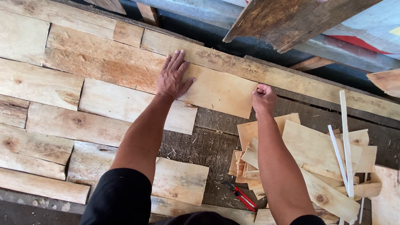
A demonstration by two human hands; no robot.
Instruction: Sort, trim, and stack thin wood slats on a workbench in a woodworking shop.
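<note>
My left hand [173,77] lies flat, fingers spread, on a thin pale wood veneer sheet [216,91] that rests among other veneer pieces laid side by side on a dark board surface. My right hand [263,99] is closed at the right edge of that same sheet, gripping its corner. Both forearms reach forward from dark sleeves.
A loose pile of veneer offcuts [310,154] lies at the right, with two white strips [346,137] across it. A red utility knife [241,196] sits near the bottom centre. Laid veneer pieces [62,87] cover the left. A dark plank [287,18] overhangs the top.
</note>
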